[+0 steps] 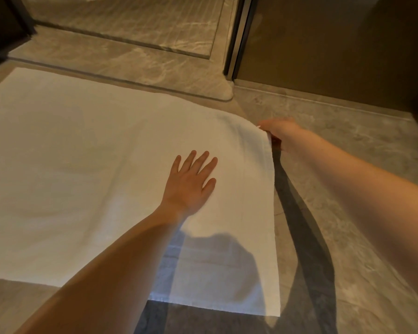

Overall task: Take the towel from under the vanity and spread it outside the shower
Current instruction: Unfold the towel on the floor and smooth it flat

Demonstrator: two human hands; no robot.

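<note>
A white towel (pixel 87 169) lies spread flat on the marble floor, its far edge along the raised shower threshold (pixel 135 75). My left hand (pixel 191 184) rests palm down on the towel's right part, fingers apart. My right hand (pixel 279 132) pinches the towel's far right corner, which is lifted slightly off the floor. The hand's fingertips are hidden behind the cloth.
The shower floor (pixel 130 22) lies beyond the threshold. A metal door frame (pixel 239 37) stands upright at the threshold's right end, with a dark wall panel (pixel 336 44) to its right. Bare marble floor (pixel 360 189) stretches right of the towel.
</note>
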